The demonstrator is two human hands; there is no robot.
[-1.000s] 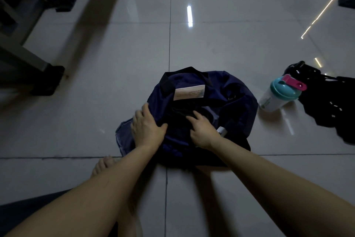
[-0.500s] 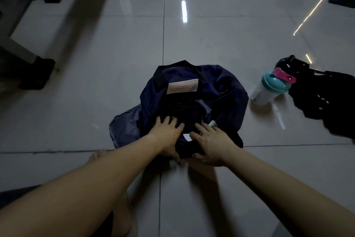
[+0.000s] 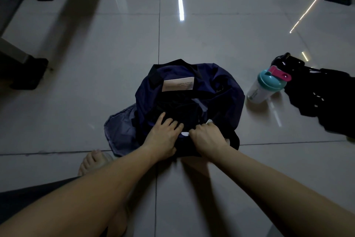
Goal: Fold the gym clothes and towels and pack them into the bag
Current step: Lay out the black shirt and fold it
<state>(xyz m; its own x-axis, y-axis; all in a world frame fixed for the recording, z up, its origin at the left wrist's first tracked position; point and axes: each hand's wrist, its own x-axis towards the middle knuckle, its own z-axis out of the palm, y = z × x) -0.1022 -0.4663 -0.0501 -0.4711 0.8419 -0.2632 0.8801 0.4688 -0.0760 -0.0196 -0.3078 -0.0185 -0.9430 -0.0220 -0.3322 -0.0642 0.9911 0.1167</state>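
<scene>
Right hand (image 3: 207, 138): clenched, knuckles up, fingers curled over the near rim of the bag (image 3: 226, 98) and gripping its fabric.

Left hand (image 3: 164, 137): placed just beside the right hand on the same near rim. The fingers are spread over the rim and reach onto the dark contents (image 3: 178, 106). The thumb lies against the near side below them, so the rim is held between fingers and thumb. A small white patch (image 3: 184, 134) shows between the two hands.

Bag: navy, soft, mouth open upward, standing on the tiled floor (image 3: 115, 64) directly ahead of the person. A pale rectangular label (image 3: 177, 83) shows on the inside of the far wall, its print too small to read. A black handle strap (image 3: 178, 62) arches over the far rim. What the dark contents are cannot be told in the low light.

Grey-blue fabric (image 3: 120, 131): lies flat on the floor, touching the left side of the bag and partly under it.

Shaker bottle (image 3: 263, 91): translucent body, teal lid, pink flip cap. It lies tilted on the floor to the right of the bag, apart from it.

Black garment (image 3: 330, 102): spread on the floor to the right, with the bottle's lid end against it.

A bare foot (image 3: 92, 162) rests on the floor near the grey-blue fabric. A dark equipment frame (image 3: 21, 54) stands at the far left.
</scene>
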